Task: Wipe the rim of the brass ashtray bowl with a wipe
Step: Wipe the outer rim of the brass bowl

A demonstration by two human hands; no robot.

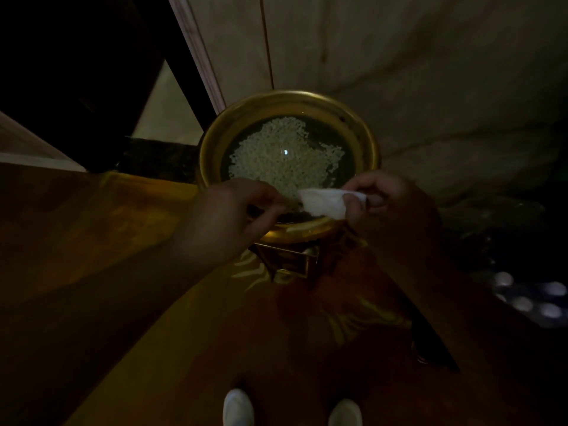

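A round brass ashtray bowl (212, 139) stands on a brass stand against the wall, filled with pale gravel over a dark inside. My right hand (381, 198) pinches a crumpled white wipe (322, 202) over the bowl's near rim. My left hand (233, 210) is at the near-left rim with its fingertips pinched together, close to the wipe's left end; whether it touches the wipe or the rim is unclear in the dim light.
The scene is dark. A pale marble wall (430, 72) rises behind the bowl, with a dark door frame (184, 72) to the left. Patterned red and gold carpet (276, 333) lies below, my white shoes (238, 407) at the bottom. Dark objects sit at the right (522, 272).
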